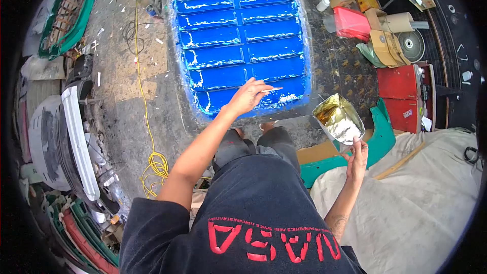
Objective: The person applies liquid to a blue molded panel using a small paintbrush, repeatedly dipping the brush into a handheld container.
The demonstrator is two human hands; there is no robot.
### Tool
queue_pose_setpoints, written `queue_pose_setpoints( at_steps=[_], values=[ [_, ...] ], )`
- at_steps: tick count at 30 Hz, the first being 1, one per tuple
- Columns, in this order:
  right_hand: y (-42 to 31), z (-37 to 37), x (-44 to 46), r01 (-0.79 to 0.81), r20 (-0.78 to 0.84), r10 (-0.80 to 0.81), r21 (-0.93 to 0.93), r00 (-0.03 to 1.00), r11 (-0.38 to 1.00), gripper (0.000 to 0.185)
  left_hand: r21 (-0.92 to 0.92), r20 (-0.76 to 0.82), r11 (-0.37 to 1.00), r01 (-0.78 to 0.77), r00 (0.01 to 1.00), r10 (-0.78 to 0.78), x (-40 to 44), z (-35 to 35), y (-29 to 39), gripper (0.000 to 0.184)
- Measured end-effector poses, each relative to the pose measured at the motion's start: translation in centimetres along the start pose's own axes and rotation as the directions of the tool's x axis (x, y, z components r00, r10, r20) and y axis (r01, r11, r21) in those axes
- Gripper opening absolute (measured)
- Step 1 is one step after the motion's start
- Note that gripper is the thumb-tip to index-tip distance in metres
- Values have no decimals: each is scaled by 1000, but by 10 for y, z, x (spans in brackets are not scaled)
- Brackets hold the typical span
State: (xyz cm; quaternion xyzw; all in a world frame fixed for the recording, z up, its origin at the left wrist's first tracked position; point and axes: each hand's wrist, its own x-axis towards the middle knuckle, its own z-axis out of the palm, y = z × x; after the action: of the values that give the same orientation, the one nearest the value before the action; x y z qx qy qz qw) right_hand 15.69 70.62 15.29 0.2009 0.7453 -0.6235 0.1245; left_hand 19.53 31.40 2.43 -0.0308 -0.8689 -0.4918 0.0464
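A bright blue louvred panel (218, 38) lies before me, with white streaks and smears along its slats. Over its near edge, my left hand (247, 96) is closed around a thin brush (274, 90), its tip pointing right above the blue surface. To the right of the panel, my right hand (358, 156) grips the near rim of a cut-open container (335, 109). The container has a shiny gold-coloured inside and a whitish patch towards my hand. Its contents are hard to make out.
A yellow cable (154, 167) coils on the floor at left, near stacked curved panels (50, 137). On the right are a red bin (351, 23), cardboard boxes (386, 48), a red cabinet (398, 89), a green curved part (378, 144) and a pale sheet (406, 198).
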Motion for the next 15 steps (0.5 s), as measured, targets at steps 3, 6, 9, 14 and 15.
queue_pose_setpoints(
  at_steps=[3, 6, 9, 14, 15],
  values=[
    [-4, -5, -6, -15, -29, 15, 10, 999, 1000, 51, 17, 53, 995, -97, 994, 96, 34, 21, 9, 36],
    [-1, -6, 1, -33, -15, 34, 28, 999, 999, 51, 128, 150, 979, -161, 979, 141, 50, 29, -1, 44],
    [2, -10, 17, -55, 9, 55, 43, 998, 998, 52, 283, 273, 944, -168, 958, 89, 38, 12, -8, 38],
    [-6, 3, 50, -43, 100, 48, -56, 994, 998, 54, 452, 255, 883, -127, 967, 8, -20, -41, -5, 31],
    [-13, 11, 56, -41, 118, 49, -65, 992, 997, 54, 400, 264, 914, -63, 963, -49, -27, -51, -1, 29]
  ],
)
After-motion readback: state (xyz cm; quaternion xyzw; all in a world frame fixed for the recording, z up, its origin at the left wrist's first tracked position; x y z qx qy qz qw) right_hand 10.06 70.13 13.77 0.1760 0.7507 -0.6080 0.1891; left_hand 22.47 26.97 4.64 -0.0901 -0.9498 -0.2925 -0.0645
